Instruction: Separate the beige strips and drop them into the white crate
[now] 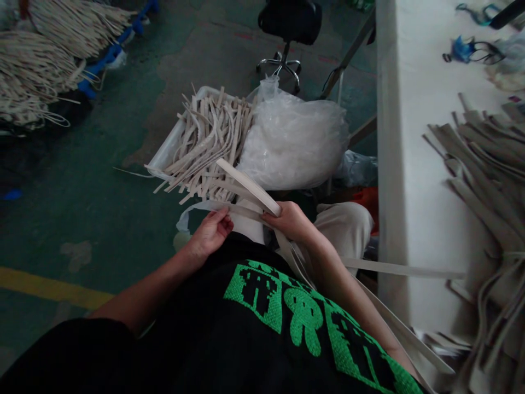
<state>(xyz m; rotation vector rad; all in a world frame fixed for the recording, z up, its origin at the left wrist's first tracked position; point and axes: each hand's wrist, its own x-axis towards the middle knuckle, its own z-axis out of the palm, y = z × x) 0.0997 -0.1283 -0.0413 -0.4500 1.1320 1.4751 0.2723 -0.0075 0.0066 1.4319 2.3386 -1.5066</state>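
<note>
My right hand (289, 220) is closed around a bundle of flat beige fabric strips (252, 187), whose ends stick out up and to the left. More strip lengths trail from below that hand towards the table on the right. My left hand (212, 232) pinches a thin pale strip (246, 212) that runs across to the right hand. A whitish, translucent-looking end (184, 219) of it hangs past the left fingers. Just beyond both hands, a white bin (166, 150) is heaped with loose beige strips (215, 137).
A big clear plastic bag (293, 142) with white contents sits beside the bin. On the right, a white table (410, 164) carries piled grey-beige strips (484, 180) and scissors (479, 13). A wheeled chair (289, 27) stands ahead. Bundled strips (36, 71) lie at far left.
</note>
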